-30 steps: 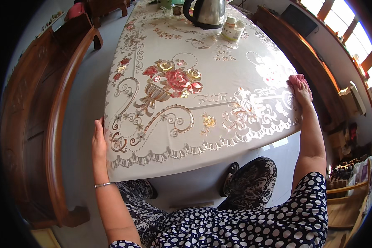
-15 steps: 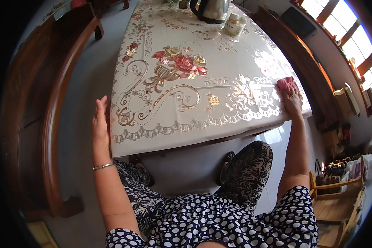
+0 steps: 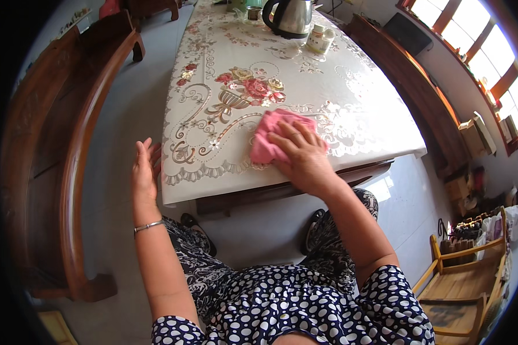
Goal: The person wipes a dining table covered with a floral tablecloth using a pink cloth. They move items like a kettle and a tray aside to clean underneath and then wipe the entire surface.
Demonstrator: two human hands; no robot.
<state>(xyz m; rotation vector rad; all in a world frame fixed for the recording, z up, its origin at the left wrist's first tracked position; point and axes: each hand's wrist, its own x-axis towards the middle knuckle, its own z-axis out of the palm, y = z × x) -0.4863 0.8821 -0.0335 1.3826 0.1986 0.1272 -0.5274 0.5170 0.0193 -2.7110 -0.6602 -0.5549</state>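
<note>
My right hand (image 3: 305,152) lies over a pink cloth (image 3: 265,138), holding it down with spread fingers on the near part of the table. Beneath it is a pale tablecloth (image 3: 224,175) printed with red and gold flowers, a basket and scrolls. Some of that pattern is covered by the pink cloth. At the table's left edge, my left hand (image 3: 146,172) is upright and open, its fingers apart and nothing in it. Whether it touches the tablecloth's edge I cannot tell.
Farther back on the table stand a steel kettle (image 3: 290,18) with a black handle and a white jar (image 3: 319,39). A long wooden bench (image 3: 77,149) runs along the left. At the lower right is a wooden chair (image 3: 460,282), and a dark wooden cabinet (image 3: 406,80) lines the right side.
My right hand has slid the pink cloth leftward from the table's right edge to the near middle, where the cloth shows more spread out. My left hand stays by the left edge.
</note>
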